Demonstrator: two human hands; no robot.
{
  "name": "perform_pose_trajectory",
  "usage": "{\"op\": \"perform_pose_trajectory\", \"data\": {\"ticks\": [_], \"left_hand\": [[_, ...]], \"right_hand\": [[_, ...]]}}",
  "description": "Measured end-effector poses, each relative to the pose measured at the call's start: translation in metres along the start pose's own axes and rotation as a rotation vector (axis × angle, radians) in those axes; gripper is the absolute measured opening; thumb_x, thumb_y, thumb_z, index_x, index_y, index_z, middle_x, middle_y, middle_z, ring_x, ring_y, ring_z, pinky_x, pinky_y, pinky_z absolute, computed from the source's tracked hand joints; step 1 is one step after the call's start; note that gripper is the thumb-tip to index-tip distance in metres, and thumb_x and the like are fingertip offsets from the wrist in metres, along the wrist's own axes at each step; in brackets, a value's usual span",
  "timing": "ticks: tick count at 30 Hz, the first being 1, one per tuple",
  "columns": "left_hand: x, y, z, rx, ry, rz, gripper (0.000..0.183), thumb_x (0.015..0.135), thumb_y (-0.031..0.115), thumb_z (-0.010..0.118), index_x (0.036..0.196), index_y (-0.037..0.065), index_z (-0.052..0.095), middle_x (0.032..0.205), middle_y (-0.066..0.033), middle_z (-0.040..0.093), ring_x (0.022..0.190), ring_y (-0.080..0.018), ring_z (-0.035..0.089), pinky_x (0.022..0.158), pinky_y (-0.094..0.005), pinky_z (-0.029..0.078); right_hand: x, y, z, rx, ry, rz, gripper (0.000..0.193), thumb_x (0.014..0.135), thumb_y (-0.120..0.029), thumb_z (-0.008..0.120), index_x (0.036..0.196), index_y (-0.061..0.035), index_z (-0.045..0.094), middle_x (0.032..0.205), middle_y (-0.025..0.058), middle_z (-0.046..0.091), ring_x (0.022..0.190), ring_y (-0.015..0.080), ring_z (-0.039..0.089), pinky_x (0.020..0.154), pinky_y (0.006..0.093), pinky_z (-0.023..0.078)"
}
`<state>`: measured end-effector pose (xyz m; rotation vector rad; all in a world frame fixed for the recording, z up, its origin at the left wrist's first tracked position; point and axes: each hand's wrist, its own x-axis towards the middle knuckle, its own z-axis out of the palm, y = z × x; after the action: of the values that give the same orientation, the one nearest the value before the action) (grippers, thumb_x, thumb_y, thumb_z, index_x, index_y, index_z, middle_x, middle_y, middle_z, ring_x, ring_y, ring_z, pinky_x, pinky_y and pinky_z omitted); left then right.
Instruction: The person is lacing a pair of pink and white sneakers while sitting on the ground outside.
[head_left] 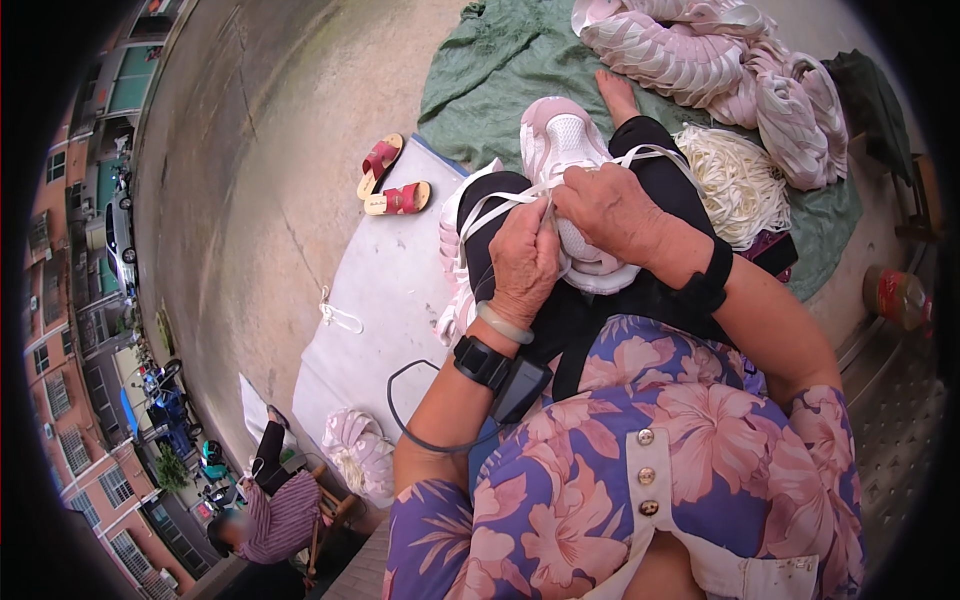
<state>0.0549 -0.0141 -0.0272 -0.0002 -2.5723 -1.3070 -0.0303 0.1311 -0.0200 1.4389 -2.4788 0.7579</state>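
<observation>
A pink-and-white sneaker (553, 118) rests across my lap between my black-trousered thighs. Its white shoelace (648, 152) runs out to both sides, one end draped over each leg. My left hand (525, 258) pinches the lace over the shoe's opening, fingers closed. Right beside it, my right hand (612, 210) is closed on the lace too, its fingertips nearly touching the left ones. The exact crossing of the lace is hidden by my fingers. More pink-and-white shoe pieces (452, 265) lie against my left thigh.
Tangled white laces (735, 185) are heaped on a green cloth (490, 75) to the right, below bundled pink-and-white shoe uppers (680, 60). A dark phone (773, 254) lies near the heap. Red sandals (398, 198) sit left, beside a pale sheet (365, 290). Another person (280, 520) sits lower left.
</observation>
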Motion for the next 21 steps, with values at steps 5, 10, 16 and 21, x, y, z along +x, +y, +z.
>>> {"op": "perform_pose_trajectory", "data": {"ticks": [5,10,16,21], "left_hand": [[0.0,0.004,0.004,-0.016,0.022,0.004,0.025,0.079,0.001,0.05,0.103,-0.002,0.056,0.091,-0.019,0.06,0.083,-0.0348,0.06,0.074,-0.0376,0.048],[0.002,0.013,-0.002,0.057,-0.016,-0.005,0.025,0.075,0.0,0.053,0.1,-0.001,0.057,0.084,-0.0175,0.058,0.077,-0.0341,0.059,0.069,-0.0382,0.048],[0.021,0.044,-0.009,0.287,-0.04,0.204,0.02,0.074,0.004,0.063,0.093,0.001,0.061,0.082,-0.0104,0.058,0.071,-0.0253,0.057,0.066,-0.0335,0.045],[0.048,0.086,0.021,-0.139,-0.275,0.432,0.014,0.084,0.013,0.06,0.093,0.002,0.063,0.079,-0.0087,0.06,0.07,-0.0212,0.057,0.065,-0.0325,0.044]], "right_hand": [[-0.002,0.005,-0.007,0.044,0.036,-0.113,0.009,0.069,-0.009,0.058,0.077,-0.0095,0.058,0.073,0.0049,0.055,0.063,0.0236,0.058,0.057,0.0348,0.045],[-0.058,0.022,-0.047,0.098,0.243,0.092,0.006,0.069,-0.005,0.063,0.072,-0.0063,0.057,0.066,0.006,0.05,0.058,0.0244,0.053,0.052,0.0346,0.041],[-0.127,0.041,-0.114,0.145,0.37,0.264,0.014,0.066,0.001,0.068,0.08,-0.0015,0.063,0.069,0.0092,0.056,0.059,0.0241,0.054,0.053,0.0316,0.041],[-0.108,0.015,-0.141,0.058,0.293,0.074,0.021,0.064,-0.001,0.07,0.084,-0.0021,0.064,0.07,0.0063,0.057,0.057,0.0196,0.054,0.051,0.031,0.037]]}}
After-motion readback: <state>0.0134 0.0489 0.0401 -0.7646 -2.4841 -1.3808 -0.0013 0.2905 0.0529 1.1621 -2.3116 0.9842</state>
